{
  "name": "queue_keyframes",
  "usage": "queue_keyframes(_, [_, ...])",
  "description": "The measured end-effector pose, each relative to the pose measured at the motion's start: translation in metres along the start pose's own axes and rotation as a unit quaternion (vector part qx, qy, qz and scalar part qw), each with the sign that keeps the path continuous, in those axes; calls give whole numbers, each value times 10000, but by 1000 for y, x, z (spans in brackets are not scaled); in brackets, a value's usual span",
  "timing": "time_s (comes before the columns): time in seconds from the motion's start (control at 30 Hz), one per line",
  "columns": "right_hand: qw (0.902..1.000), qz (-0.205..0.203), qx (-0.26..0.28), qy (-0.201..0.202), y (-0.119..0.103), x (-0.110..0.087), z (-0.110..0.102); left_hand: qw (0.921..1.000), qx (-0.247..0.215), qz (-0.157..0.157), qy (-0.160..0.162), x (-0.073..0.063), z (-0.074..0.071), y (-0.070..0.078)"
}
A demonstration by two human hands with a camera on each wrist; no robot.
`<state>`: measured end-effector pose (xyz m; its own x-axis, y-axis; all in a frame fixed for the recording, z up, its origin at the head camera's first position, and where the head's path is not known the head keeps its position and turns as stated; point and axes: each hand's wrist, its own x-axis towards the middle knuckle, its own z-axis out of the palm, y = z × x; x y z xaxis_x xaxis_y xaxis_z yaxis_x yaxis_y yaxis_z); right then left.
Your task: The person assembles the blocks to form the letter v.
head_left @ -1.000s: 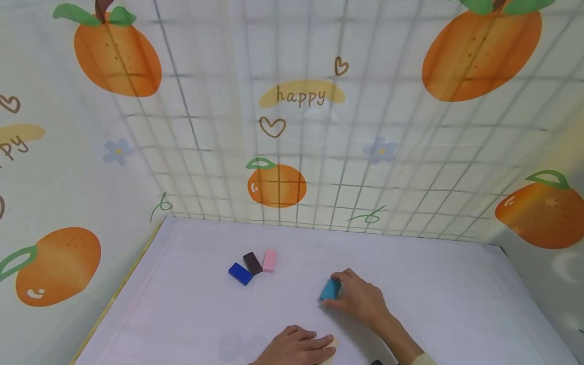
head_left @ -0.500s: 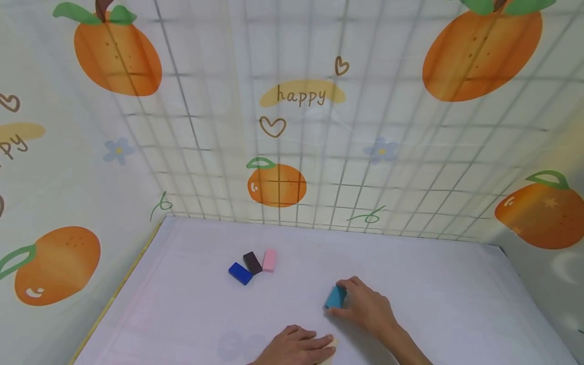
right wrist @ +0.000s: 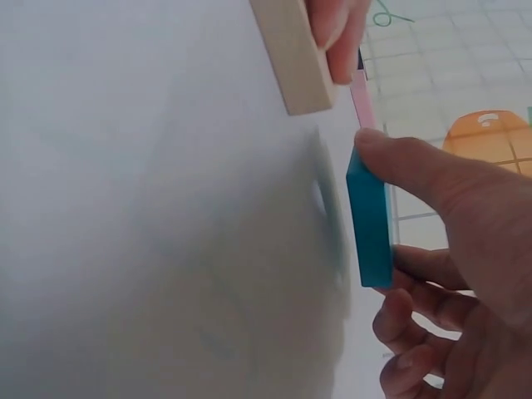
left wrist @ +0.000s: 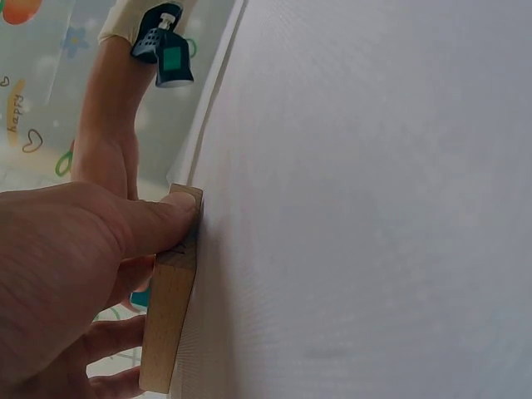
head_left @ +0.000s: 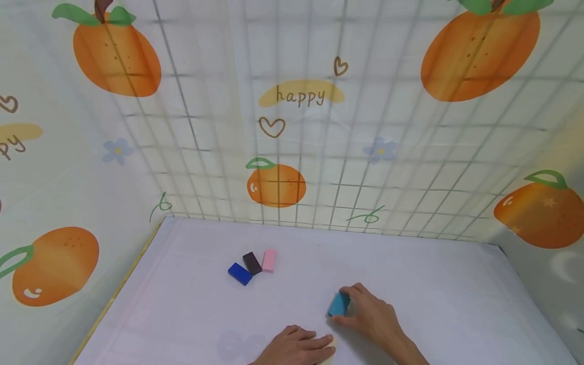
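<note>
My right hand [head_left: 374,317] pinches a teal rectangular block [head_left: 339,304] by its ends, thumb on one and fingertips at the other. In the right wrist view the teal block [right wrist: 371,220] stands out over its shadow on the white table. Beside it, my left hand [head_left: 298,347] holds a plain wooden block [left wrist: 170,316] near the table's front, with the thumb [left wrist: 179,218] on one end and fingers along the far side. Most of that wooden block is covered by the left hand in the head view.
Farther back on the white table [head_left: 191,304], left of centre, lie a blue block [head_left: 240,274], a dark brown block [head_left: 252,263] and a pink block [head_left: 269,261], close together. A patterned curtain [head_left: 319,152] with oranges hangs along the back and sides.
My right hand has drawn the teal block a short way toward the front and right, nearer the left hand. The left hand and the three blocks at the back stay put.
</note>
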<state>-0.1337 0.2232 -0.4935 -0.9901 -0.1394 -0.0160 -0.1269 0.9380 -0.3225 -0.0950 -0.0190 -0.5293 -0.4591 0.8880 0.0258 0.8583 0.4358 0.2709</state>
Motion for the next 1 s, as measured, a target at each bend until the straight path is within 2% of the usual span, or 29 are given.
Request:
queue_keyframes(0.13, [9998,99,13,-143,1,-4,1,9999,-68,-62,-110,1,2,-1])
queue_keyframes(0.47, [9969,420,68,-659,2,-7,4,9999,50,47,148,0,4,-3])
queue_keyframes(0.77, [9979,261,84,-580,1,-15,5,9999,-34,32,135,0,0,0])
queue_keyframes(1.0, [9975,313,116,-616,-1,-18,3,9999,-50,-62,-126,2,1,-1])
